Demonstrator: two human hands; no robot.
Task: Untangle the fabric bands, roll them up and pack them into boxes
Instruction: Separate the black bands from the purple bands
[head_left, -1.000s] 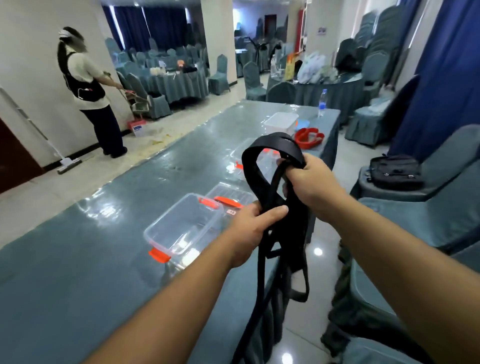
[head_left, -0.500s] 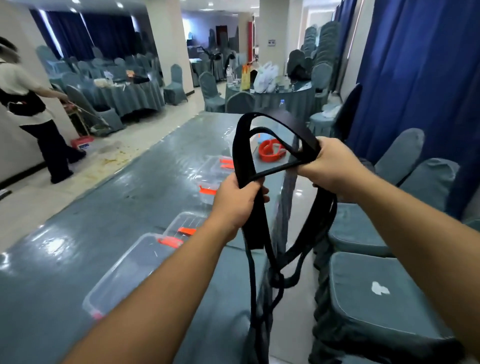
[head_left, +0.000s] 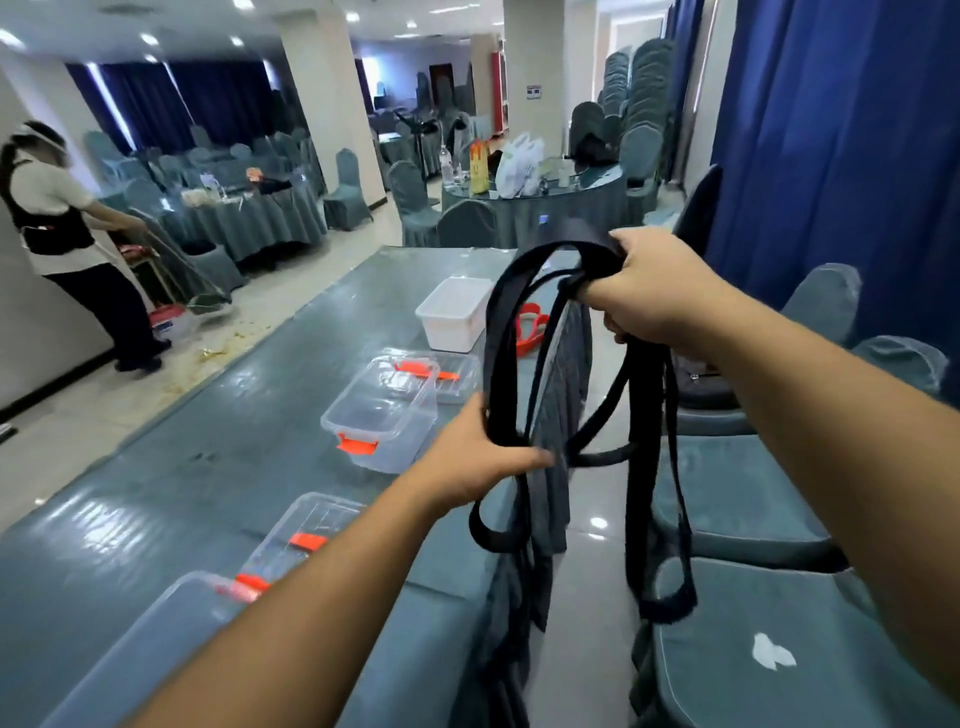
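Since half a second ago the two hands have drawn further apart, the right one lifting and the left one dropping, so the black fabric bands (head_left: 498, 332) now stretch in a long slanted run between them. The bands hang in the air off the tabletop's right edge, several loops trailing down toward the floor beside the chairs (head_left: 737, 493). The right hand (head_left: 649, 291) grasps the bunched top of the loops, held high, probably to let the strands fall free and show where they cross. The left hand (head_left: 483, 457) closes round a lower bend, seemingly to draw one band out of the tangle. On the tabletop (head_left: 208, 493) wait clear boxes with orange clasps (head_left: 384, 415), one nearer the camera, and a white tub (head_left: 454, 312) farther back.
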